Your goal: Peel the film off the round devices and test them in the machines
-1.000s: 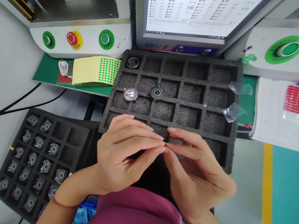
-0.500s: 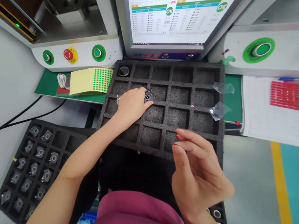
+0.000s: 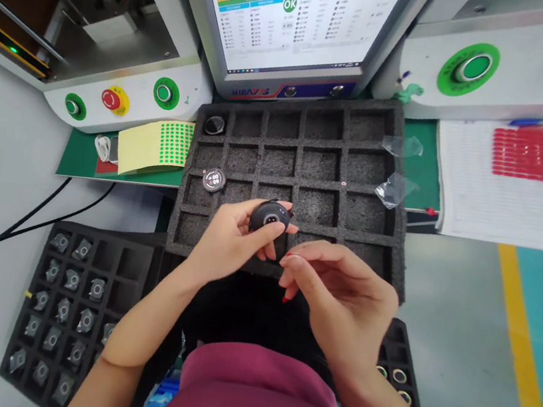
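Note:
My left hand (image 3: 226, 241) grips a round black watch body (image 3: 263, 212) by its edge, above the near part of the black foam tray (image 3: 299, 182). The sensor side of that watch body faces up, with my thumb on it. Just to its right is my right hand (image 3: 349, 299), thumb and index fingertips pinched together; whatever may be between them is too small to make out. Another watch body (image 3: 214, 180), its display lit, rests on the tray's left side. A dark one (image 3: 214, 125) lies in the far left compartment.
Clear plastic films (image 3: 395, 190) lie on the tray's right edge. Left of it is a yellow sheet of green dot stickers (image 3: 155, 147). A second foam tray (image 3: 132, 263) at lower left holds several wrapped parts. Behind stand a monitor (image 3: 296, 25) and machine buttons (image 3: 166, 93).
My left hand has lifted the watch body from the tray and brought it nearer to me. My right hand has moved left toward it. The lit watch body is now uncovered.

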